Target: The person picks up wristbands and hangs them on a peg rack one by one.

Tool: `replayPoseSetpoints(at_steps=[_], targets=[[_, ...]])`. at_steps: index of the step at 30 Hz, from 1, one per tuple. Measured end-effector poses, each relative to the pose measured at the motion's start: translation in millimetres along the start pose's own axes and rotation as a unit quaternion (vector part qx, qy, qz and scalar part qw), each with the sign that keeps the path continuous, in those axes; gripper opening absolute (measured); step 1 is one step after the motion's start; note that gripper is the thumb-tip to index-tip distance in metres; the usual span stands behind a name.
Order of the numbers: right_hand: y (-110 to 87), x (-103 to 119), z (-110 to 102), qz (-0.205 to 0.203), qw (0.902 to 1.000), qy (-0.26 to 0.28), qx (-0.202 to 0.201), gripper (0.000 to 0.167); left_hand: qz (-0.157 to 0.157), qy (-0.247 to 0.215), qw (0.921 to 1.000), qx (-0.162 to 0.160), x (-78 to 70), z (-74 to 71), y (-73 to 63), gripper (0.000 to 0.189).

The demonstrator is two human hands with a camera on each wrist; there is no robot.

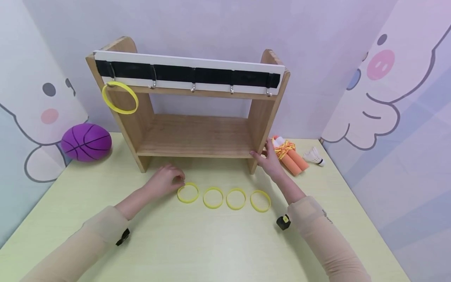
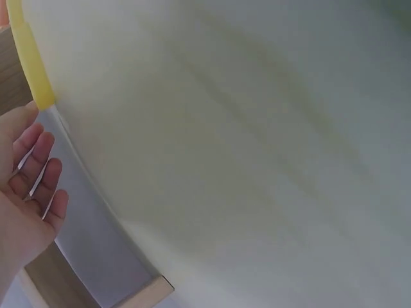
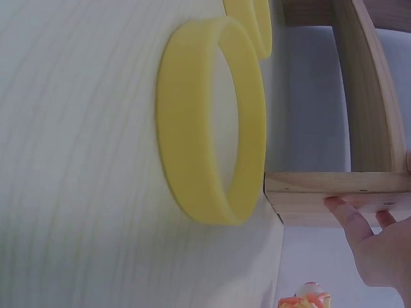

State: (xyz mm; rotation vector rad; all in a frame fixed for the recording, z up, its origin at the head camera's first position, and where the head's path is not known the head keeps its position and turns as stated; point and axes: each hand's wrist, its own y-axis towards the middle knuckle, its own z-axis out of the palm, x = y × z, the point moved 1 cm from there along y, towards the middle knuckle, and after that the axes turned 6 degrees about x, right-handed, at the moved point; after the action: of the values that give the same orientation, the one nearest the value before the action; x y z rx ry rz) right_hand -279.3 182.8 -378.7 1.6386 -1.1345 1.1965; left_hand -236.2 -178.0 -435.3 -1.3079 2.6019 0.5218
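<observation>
In the head view, my left hand (image 1: 165, 181) has its fingertips right at the rim of the leftmost yellow ring (image 1: 188, 202) on the table. The left wrist view shows loosely bent fingers, with one tip by the yellow ring (image 2: 35, 67). My right hand (image 1: 272, 162) grips the lower right side panel of a wooden shelf (image 1: 197, 137). Three more rings, including the rightmost ring (image 1: 260, 211), lie in a row to the right. Another yellow ring (image 1: 120, 111) hangs from the leftmost hook of the white and black hook board (image 1: 211, 79) on the shelf.
A purple ball (image 1: 86, 142) sits left of the shelf. To its right lie a jump rope with orange handles (image 1: 295, 161) and a shuttlecock (image 1: 314, 156). Printed walls enclose the table (image 1: 211, 246) at the back and sides.
</observation>
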Motion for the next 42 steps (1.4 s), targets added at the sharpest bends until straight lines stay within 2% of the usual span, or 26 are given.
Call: replayPoseSetpoints(at_steps=[8,14,18,23,32,38,42], targets=[[0.1,1.1,0.2,0.004,1.0000,-0.004,0.001,0.069,-0.016,-0.067,0.9965,0.047,0.2,-2.6,2.5,0.008],[0.0,2.0,0.1,0.009,0.9999,-0.005,0.003,0.070,-0.031,-0.077,0.9937,0.075,-0.8,-3.5,3.4,0.006],[-0.4,2.3,0.3,0.009,0.9999,-0.006,0.005,0.071,-0.030,-0.076,0.9935,0.079,-1.7,-3.3,3.8,0.006],[-0.8,2.2,0.3,0.013,0.9999,-0.010,0.005,0.070,-0.024,-0.099,0.9912,0.085,-4.3,-6.3,3.2,0.006],[2.0,-2.3,-1.8,0.010,0.9999,-0.010,0.004,0.073,-0.009,-0.116,0.9902,0.078,-9.3,-14.7,2.4,0.006],[11.0,-21.4,-5.2,0.007,0.9998,-0.019,-0.005,0.073,-0.032,-0.113,0.9897,0.082,-16.5,-22.5,2.7,0.003],[12.0,-24.2,-5.4,0.005,0.9997,-0.023,-0.009,0.072,-0.039,-0.110,0.9901,0.078,-21.3,-27.4,4.0,0.003]])
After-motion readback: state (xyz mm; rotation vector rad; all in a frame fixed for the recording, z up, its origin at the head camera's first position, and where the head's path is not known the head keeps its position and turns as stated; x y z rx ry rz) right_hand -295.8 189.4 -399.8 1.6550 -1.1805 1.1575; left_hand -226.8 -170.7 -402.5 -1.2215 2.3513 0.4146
